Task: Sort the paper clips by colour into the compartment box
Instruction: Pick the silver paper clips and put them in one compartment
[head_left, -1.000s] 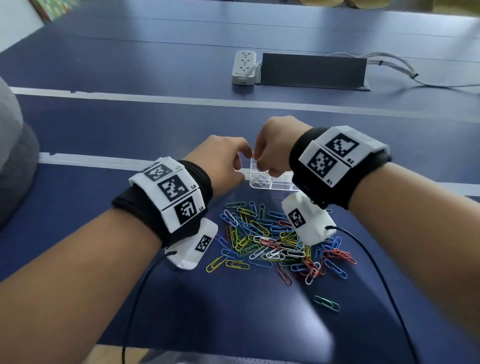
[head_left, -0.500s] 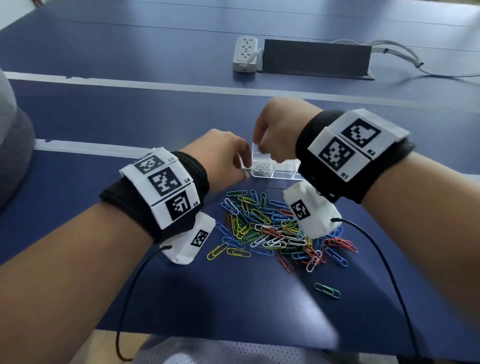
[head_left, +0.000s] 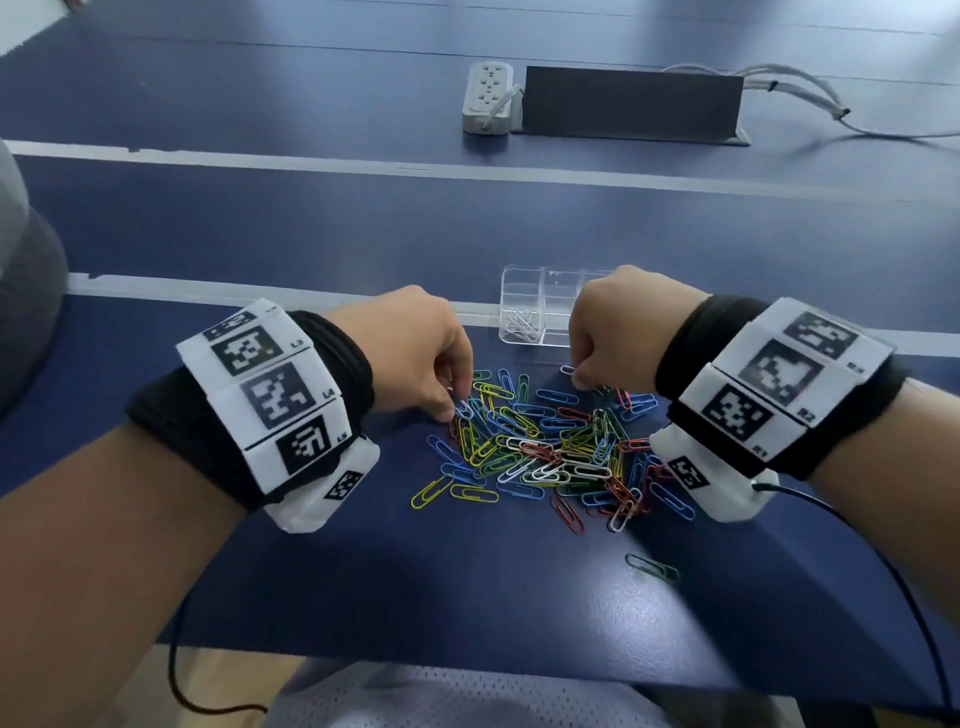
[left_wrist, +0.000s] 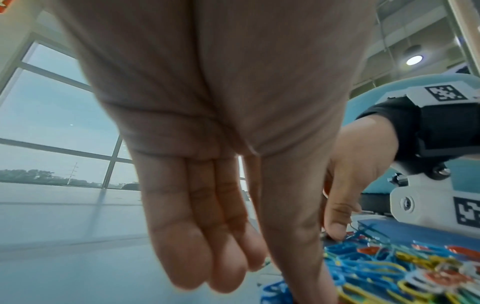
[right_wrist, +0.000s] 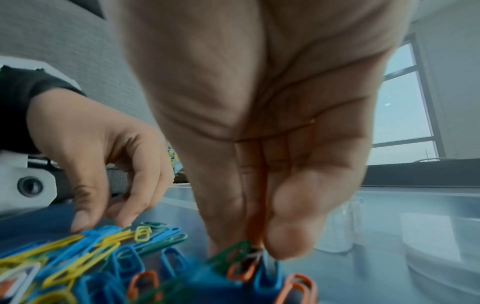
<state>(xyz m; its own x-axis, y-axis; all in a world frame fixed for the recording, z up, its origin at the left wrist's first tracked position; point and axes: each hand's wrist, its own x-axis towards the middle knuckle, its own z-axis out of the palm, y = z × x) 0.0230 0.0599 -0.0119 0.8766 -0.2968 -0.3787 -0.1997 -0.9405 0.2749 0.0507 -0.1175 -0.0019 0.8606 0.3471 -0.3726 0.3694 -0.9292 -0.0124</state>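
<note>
A pile of blue, yellow, green, red and white paper clips (head_left: 545, 447) lies on the blue table. Behind it stands the clear compartment box (head_left: 550, 283); several white clips (head_left: 521, 323) lie in its left compartment. My left hand (head_left: 457, 408) is down at the pile's far left edge, thumb and forefinger pinching what looks like a white clip. My right hand (head_left: 577, 378) is at the pile's far right edge, just in front of the box. In the right wrist view its thumb and fingers (right_wrist: 288, 236) pinch a pale clip (right_wrist: 255, 252) among green, red and blue ones.
One green clip (head_left: 652, 568) lies apart, nearer the table's front edge. At the back stand a white power strip (head_left: 487, 98) and a black panel (head_left: 631, 106) with cables (head_left: 810, 93). A grey object (head_left: 26, 291) sits at the far left.
Both hands have come back from over the box and gone down onto the far edge of the pile. The box now stands uncovered.
</note>
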